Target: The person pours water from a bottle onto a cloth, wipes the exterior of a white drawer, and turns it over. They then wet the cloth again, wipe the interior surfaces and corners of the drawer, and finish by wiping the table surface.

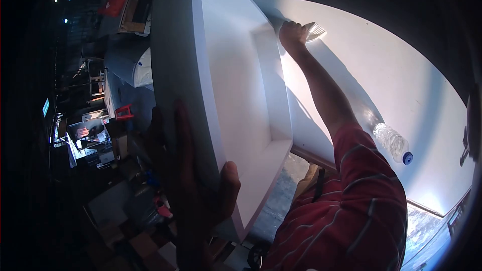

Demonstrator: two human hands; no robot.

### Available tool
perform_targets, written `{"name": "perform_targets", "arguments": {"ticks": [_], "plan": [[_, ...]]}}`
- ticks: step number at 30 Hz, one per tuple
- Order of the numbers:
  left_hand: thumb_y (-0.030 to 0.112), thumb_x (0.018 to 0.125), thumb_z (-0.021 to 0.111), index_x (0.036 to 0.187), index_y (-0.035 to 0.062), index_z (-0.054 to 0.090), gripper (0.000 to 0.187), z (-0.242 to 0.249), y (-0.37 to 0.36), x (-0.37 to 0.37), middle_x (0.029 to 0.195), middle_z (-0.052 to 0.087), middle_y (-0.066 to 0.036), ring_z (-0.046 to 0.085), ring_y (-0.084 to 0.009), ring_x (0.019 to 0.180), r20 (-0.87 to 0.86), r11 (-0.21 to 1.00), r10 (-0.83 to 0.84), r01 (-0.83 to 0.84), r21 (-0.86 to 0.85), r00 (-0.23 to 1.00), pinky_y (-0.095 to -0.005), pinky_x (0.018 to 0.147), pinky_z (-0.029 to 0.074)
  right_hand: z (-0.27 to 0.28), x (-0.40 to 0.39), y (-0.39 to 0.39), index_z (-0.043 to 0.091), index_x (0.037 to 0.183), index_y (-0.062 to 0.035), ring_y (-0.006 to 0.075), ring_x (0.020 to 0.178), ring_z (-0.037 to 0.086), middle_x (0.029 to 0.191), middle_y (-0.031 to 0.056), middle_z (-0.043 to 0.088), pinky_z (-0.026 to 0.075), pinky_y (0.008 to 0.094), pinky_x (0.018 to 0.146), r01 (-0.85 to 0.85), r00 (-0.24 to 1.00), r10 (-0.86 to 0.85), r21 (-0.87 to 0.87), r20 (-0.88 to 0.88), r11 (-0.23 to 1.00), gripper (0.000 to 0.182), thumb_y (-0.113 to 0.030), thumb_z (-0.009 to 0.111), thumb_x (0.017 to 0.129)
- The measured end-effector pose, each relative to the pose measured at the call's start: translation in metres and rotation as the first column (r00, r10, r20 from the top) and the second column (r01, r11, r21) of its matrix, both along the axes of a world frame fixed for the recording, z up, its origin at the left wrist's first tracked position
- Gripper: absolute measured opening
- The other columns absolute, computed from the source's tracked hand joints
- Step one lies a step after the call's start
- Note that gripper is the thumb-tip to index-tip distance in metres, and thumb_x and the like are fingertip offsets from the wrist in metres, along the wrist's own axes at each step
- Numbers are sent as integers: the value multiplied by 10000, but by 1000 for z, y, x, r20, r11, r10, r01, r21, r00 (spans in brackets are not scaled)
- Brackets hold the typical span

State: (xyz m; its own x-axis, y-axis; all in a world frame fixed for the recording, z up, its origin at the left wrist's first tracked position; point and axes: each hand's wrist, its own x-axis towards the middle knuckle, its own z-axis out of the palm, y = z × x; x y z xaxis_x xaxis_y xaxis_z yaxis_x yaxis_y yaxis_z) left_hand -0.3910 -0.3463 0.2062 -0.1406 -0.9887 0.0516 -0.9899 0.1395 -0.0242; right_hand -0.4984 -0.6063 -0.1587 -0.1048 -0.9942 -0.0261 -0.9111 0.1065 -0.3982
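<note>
A white open box [203, 70], like a drawer or cabinet carcass, stands tilted on its side across the middle of the view. My left hand [198, 185] is wrapped round its near edge, the thumb on the rim and the fingers in shadow along the outer side. Beyond the box, my right hand [292, 36] is closed over a white, ribbed piece [315, 31] that looks like a folded cloth or paper. This lies against the white tabletop [411, 80]. Part of it is hidden under the fingers.
A clear plastic bottle [390, 140] with a blue cap lies on the tabletop, right of my right arm. Far left, a red stool [123, 112] stands in the dim workshop. Stacked boards and clutter [120, 203] fill the lower left.
</note>
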Motion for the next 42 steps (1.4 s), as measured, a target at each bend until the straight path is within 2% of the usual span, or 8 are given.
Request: {"name": "perform_targets", "arguments": {"ticks": [4, 10, 13, 20, 23, 28, 38, 42], "plan": [[503, 780, 527, 1438, 38, 316, 832, -1, 1, -2, 1407, 250, -299, 278, -470, 1296, -12, 1000, 1, -1, -2, 1000, -599, 1001, 285, -3, 37, 17, 644, 928, -104, 272, 935, 598, 972, 100, 619, 468, 438, 787, -184, 898, 381, -599, 220, 779, 175, -232, 539, 869], [549, 797, 502, 1441, 41, 311, 842, -1, 0, -1, 1426, 236, -294, 270, -467, 1303, 3, 1000, 27, -27, 3, 1000, -595, 1005, 283, -35, 48, 8, 639, 997, -83, 239, 961, 566, 1035, 132, 571, 444, 421, 792, -391, 919, 345, -348, -189, 852, 235, -223, 499, 871], [573, 806, 484, 1442, 42, 306, 848, -1, 0, 0, 1437, 225, -291, 261, -466, 1310, -25, 999, 34, -34, -2, 999, -597, 1007, 277, -29, 41, 3, 620, 959, -54, 318, 849, 638, 935, 182, 642, 498, 466, 739, -35, 964, 93, -231, 248, 972, 237, -224, 471, 888], [592, 806, 479, 1447, 57, 303, 853, -3, 1, 1, 1429, 226, -285, 258, -459, 1320, -38, 1000, 30, -30, 6, 999, -594, 997, 303, 68, 94, 18, 568, 1070, 22, 446, 1005, 573, 1023, 298, 611, 451, 447, 873, 213, 167, -12, -24, 986, 977, 371, -275, 406, 920], [602, 805, 478, 1449, 59, 300, 861, -2, 0, 0, 1433, 224, -277, 256, -450, 1326, -59, 1000, 27, -27, 1, 998, -590, 984, 324, 141, 87, 26, 570, 1189, 8, 64, 715, 489, 793, -7, 553, 443, 227, 698, 49, -374, 168, -161, 912, 986, 368, -218, 438, 930], [633, 800, 478, 1448, 58, 303, 884, -2, 2, 4, 1439, 224, -274, 250, -436, 1334, -95, 999, 35, -34, 15, 995, -587, 990, 317, 192, 94, 2, 570, 1229, -81, 306, 694, 503, 758, 155, 462, 445, 425, 643, 303, 376, 672, -770, 638, 561, 393, -59, 487, 846], [665, 816, 446, 1446, 46, 302, 895, -2, 0, 10, 1461, 220, -266, 237, -430, 1336, -94, 999, 28, -26, 18, 995, -577, 1038, 237, -24, 91, 18, 630, 1172, -179, 376, 974, 595, 1019, 212, 567, 497, 431, 866, 108, 599, 146, -259, 788, 960, 347, -113, 511, 853], [661, 820, 445, 1445, 45, 303, 889, -3, 2, 0, 1449, 238, -271, 252, -428, 1329, -96, 1000, 17, -16, 7, 995, -579, 1020, 270, -32, 79, 9, 649, 1059, -115, 346, 942, 620, 1094, 173, 558, 529, 447, 776, -183, 923, 202, -88, 327, 979, 246, -163, 543, 842]]}}
